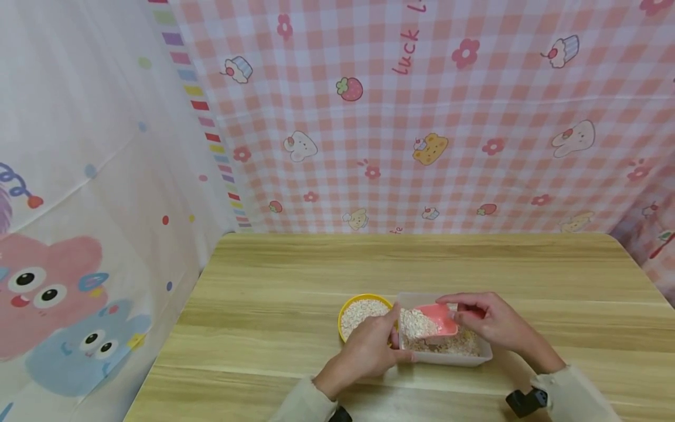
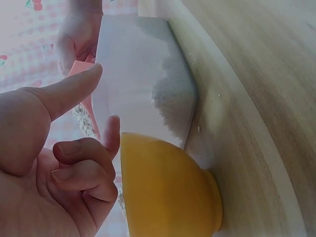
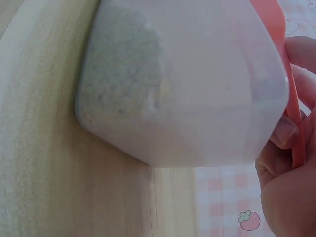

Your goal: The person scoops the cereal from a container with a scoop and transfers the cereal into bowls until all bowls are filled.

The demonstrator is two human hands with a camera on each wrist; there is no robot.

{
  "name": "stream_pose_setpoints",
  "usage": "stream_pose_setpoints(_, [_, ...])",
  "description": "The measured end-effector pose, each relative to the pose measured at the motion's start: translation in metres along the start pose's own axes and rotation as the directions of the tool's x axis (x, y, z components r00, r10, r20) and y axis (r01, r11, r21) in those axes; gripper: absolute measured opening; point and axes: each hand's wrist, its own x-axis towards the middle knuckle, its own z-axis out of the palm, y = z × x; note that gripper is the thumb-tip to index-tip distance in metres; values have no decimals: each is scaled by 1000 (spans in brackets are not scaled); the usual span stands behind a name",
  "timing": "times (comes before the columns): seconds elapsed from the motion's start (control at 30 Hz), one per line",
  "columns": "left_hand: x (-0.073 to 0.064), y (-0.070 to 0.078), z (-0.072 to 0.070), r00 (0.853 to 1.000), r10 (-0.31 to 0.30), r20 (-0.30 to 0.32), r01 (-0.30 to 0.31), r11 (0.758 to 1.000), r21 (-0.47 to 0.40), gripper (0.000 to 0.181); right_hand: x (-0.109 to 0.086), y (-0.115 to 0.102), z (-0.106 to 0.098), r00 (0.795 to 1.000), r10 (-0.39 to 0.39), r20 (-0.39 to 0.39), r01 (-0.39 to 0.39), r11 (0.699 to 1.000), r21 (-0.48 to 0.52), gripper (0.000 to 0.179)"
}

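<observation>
My right hand (image 1: 493,322) pinches the handle of a coral-pink scoop (image 1: 445,322). Pale rolled oats (image 1: 416,323) fill the scoop, which is over a translucent plastic box (image 1: 482,358). More oats lie in the bottom of the box. At the box's left end is my left hand (image 1: 369,349), its thumb by the front corner and a finger along the end wall, gripping it. In the left wrist view the other fingers (image 2: 81,175) curl loosely beside a yellow bowl (image 2: 168,192). That bowl holds oats too and is partly covered by the left hand in the head view.
Bowl and box stand side by side near the front of a wood-grain table (image 1: 274,293). A few loose flakes lie on the tabletop beside the box. Behind the table hangs a pink checked cloth (image 1: 369,129), and a white printed cloth (image 1: 116,193) hangs at the left.
</observation>
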Motion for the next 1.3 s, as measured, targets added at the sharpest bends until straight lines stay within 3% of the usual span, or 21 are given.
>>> stream_pose_setpoints(0.2, [-3, -1, -2, 1000, -18, -16, 17, 998, -62, 95, -1, -1, 2, 999, 51, -16, -51, 999, -15, 27])
stream_pose_setpoints(0.4, [-10, -10, -10, 996, -17, -85, 9, 995, -95, 89, -1, 0, 3, 997, 70, -24, -71, 997, -22, 27])
stream_pose_setpoints(0.63, [-19, -25, -27, 979, -88, -185, 67, 991, -115, 80, -2, 0, 3, 997, 73, -40, -74, 997, -19, 28])
stream_pose_setpoints(0.87, [-26, -46, -36, 964, -125, -236, 91, 985, -148, 83, -1, 0, 3, 996, 83, -38, -83, 997, -4, 28])
stream_pose_setpoints(1.03, [-28, -61, -36, 965, -160, -210, 126, 978, -169, 92, 0, 1, 4, 995, 89, -41, -89, 996, -14, 27])
stream_pose_setpoints(1.13, [-28, -70, -34, 975, -165, -149, 133, 970, -202, 103, 0, 1, 4, 995, 91, -44, -92, 996, -14, 27])
stream_pose_setpoints(1.3, [-25, -82, -28, 994, -110, -18, 101, 957, -271, 120, 0, 0, 5, 996, 76, -55, -76, 997, -8, 27])
